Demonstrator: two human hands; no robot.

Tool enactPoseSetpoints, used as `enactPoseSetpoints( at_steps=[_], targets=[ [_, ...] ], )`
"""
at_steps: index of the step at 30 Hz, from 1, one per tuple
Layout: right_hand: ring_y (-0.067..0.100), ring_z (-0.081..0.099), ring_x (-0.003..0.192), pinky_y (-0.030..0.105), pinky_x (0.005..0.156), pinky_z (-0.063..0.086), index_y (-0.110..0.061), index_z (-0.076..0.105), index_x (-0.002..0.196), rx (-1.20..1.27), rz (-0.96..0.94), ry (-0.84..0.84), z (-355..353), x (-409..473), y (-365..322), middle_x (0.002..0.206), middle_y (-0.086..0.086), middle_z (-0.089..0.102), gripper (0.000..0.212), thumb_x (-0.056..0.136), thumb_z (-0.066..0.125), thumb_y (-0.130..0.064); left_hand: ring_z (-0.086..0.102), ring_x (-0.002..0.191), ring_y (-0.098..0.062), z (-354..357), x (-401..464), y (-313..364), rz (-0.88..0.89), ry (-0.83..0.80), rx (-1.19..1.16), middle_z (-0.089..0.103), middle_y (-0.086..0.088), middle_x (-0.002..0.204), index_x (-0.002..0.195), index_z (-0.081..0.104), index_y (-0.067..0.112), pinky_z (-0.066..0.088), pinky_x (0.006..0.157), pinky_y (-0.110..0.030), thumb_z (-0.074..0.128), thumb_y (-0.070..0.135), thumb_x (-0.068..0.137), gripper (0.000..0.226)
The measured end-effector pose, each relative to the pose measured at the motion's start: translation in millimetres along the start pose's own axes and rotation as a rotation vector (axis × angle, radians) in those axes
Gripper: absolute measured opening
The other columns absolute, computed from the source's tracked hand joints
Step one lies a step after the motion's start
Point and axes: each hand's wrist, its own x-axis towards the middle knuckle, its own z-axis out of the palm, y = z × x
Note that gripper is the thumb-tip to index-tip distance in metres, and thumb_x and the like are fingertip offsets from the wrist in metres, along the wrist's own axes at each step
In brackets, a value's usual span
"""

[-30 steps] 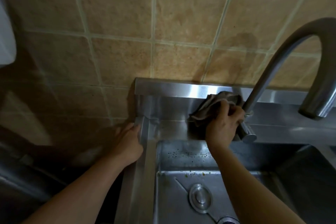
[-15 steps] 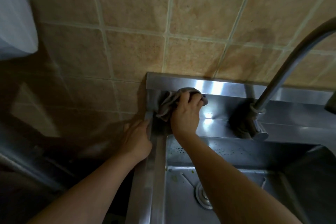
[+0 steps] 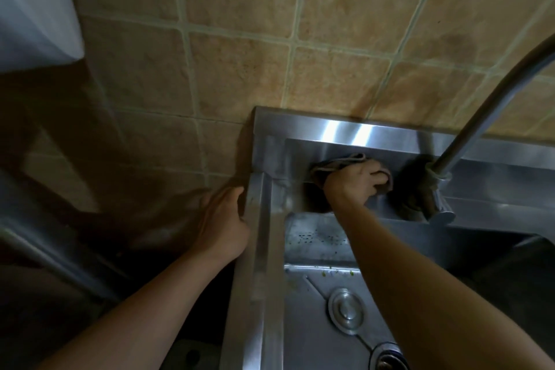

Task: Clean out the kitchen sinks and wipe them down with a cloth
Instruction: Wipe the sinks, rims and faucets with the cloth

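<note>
Right hand (image 3: 356, 185) clenched around a bunched grey cloth (image 3: 336, 165), pressing it on the back ledge of the stainless steel sink (image 3: 270, 219), left of the faucet (image 3: 441, 171) base. Left hand (image 3: 223, 225) released, fingers relaxed against the sink's outer left rim. Round drain cover (image 3: 347, 311) on basin floor; green food specks along basin's back edge. Tan tiled wall (image 3: 300, 39) behind

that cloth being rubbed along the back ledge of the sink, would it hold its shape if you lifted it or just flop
Probably flop: the cloth is bunched in soft folds under the right hand. It looks thin, so likely light. Pushed along the steel ledge, it should slide and crumple rather than roll.
</note>
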Motion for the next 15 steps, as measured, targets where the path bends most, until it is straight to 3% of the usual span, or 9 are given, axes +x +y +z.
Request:
enactPoseSetpoints(
  at_steps=[3,6,9,13,15],
  targets=[
    [0.042,0.034,0.122,0.045,0.098,0.038,0.005,0.032,0.129,0.098,-0.128,-0.126,19,-46,-41,0.134,0.024,0.03,0.039,0.096,0.044,-0.011,0.024,0.137,-0.023,-8,-3,-5,-0.005,0.009,-0.013,0.038,-0.003,0.147,0.144,0.034,0.018,0.019,0.111,-0.025,0.047,0.007,0.089,0.058],
    [0.04,0.04,0.12,0.041,0.1,0.037,0.0,0.034,0.127,0.294,-0.139,-0.25,20,-73,-67,0.138,0.022,0.026,0.037,0.095,0.048,-0.01,0.028,0.135,-0.023,-14,-6,-13,0.013,0.029,-0.006,0.042,-0.003,0.144,0.143,0.036,0.018,0.021,0.11,-0.024,0.05,0.008,0.088,0.057],
    [0.039,0.04,0.117,0.039,0.095,0.037,0.001,0.039,0.123,0.306,-0.359,-0.287,12,-79,-53,0.135,0.022,0.03,0.034,0.09,0.048,-0.005,0.03,0.134,-0.022,-20,-13,-23,-0.033,0.009,-0.032,0.044,-0.002,0.142,0.142,0.038,0.021,0.025,0.108,-0.025,0.05,0.008,0.089,0.056],
    [0.038,0.043,0.111,0.038,0.072,0.045,-0.007,0.053,0.116,0.249,-0.798,-0.066,-3,-85,-50,0.124,0.019,0.04,0.03,0.086,0.054,-0.01,0.033,0.133,-0.021,-21,-16,-18,-0.105,0.0,-0.094,0.043,0.001,0.142,0.14,0.039,0.023,0.03,0.107,-0.025,0.05,0.008,0.09,0.053],
    [0.04,0.046,0.107,0.038,0.066,0.046,-0.008,0.059,0.113,0.132,-0.925,0.018,-3,-81,-58,0.118,0.023,0.046,0.028,0.086,0.059,-0.014,0.034,0.133,-0.021,-20,-15,-14,-0.087,-0.009,-0.109,0.044,0.0,0.141,0.14,0.04,0.022,0.031,0.109,-0.027,0.052,0.009,0.089,0.054]
  ],
)
